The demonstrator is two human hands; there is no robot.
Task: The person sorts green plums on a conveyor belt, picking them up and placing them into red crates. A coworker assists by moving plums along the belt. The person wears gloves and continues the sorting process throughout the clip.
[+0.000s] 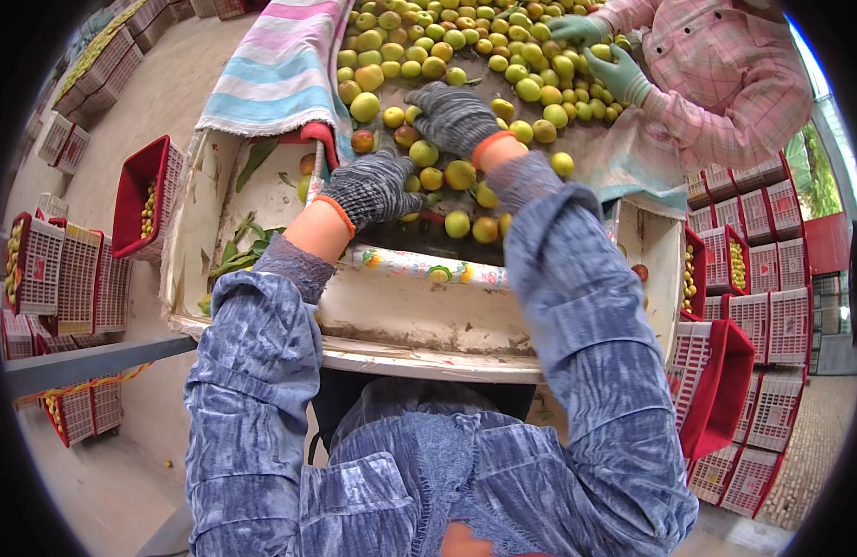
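Both my hands wear grey knit gloves with orange cuffs. My left hand (374, 186) lies low over the near left part of the sorting table (480, 69), its fingers beside a few yellow-green round fruits (423, 153). Farther out, my right hand (456, 118) curls down over the fruit, fingertips at a yellow-green fruit (393, 117); whether it grips that fruit is hidden. A reddish fruit (363, 141) sits just beyond my left hand. Loose fruits (460, 175) lie between my forearms, with several more near the padded front edge (428, 267).
Green leaves (247, 245) and fruit lie in the left white trough (212, 202). A striped cloth (275, 69) covers the table's left side. Opposite right, a co-worker's gloved hands (617, 75) handle fruit. Red-lined crates (146, 198) stand left; stacked crates (755, 257) stand right. A metal bar (101, 362) juts left.
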